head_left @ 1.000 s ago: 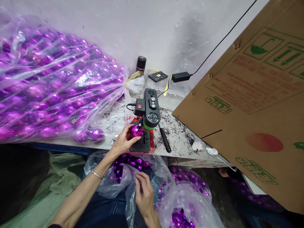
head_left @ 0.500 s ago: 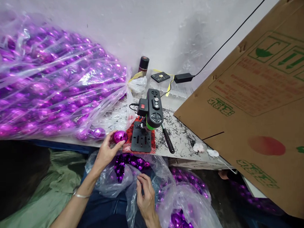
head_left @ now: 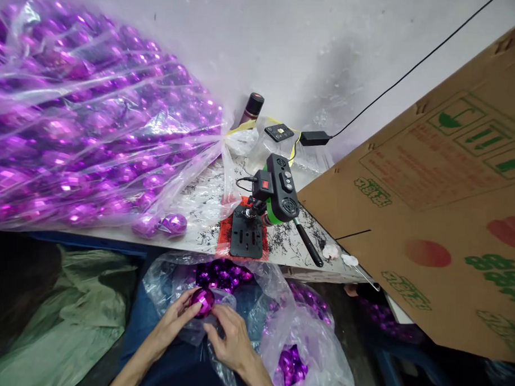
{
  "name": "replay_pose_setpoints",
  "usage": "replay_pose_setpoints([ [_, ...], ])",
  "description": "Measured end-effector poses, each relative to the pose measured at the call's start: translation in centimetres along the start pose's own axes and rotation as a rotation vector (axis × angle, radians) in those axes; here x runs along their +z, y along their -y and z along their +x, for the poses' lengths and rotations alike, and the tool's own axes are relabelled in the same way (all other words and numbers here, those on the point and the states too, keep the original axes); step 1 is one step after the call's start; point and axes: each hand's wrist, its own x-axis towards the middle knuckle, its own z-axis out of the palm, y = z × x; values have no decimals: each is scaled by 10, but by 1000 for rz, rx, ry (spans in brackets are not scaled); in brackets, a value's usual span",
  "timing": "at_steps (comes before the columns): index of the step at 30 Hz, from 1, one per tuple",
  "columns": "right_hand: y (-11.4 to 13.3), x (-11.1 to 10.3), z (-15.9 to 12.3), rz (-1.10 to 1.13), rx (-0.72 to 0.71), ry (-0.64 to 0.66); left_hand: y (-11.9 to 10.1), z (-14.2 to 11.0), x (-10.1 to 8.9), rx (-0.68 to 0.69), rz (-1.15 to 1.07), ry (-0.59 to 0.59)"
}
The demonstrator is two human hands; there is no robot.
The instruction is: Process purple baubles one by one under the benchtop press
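A shiny purple faceted bauble [head_left: 202,302] is held in my left hand [head_left: 173,318], between thumb and fingers, above my lap. My right hand [head_left: 232,337] reaches it from the right, its curled fingertips at the bauble's edge; any small piece between them is hidden. Just beyond the hands, an open clear plastic bag [head_left: 161,277] holds several purple faceted pieces [head_left: 223,274]. On the table edge ahead stands a black device [head_left: 283,188] with a red switch and a black slotted base plate [head_left: 246,232], over a red mat [head_left: 224,237].
A large clear bag of purple baubles [head_left: 95,125] fills the table's left. At right leans a cardboard box [head_left: 400,220]. A dark spray can [head_left: 252,108], a power adapter [head_left: 315,138] and a black-handled tool [head_left: 308,245] are behind. Another bag with purple pieces [head_left: 292,366] sits low right.
My left hand has brought the bauble from beside the base plate down over my lap. My right hand has moved up and left to meet it. The view has shifted slightly.
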Motion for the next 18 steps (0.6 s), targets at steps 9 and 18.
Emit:
replay_pose_setpoints([
  [9,12,8,16,-29,-22,81,7,3,-28,5,-48,71],
  [18,13,6,13,37,19,-127,-10,4,-20,74,33,145],
])
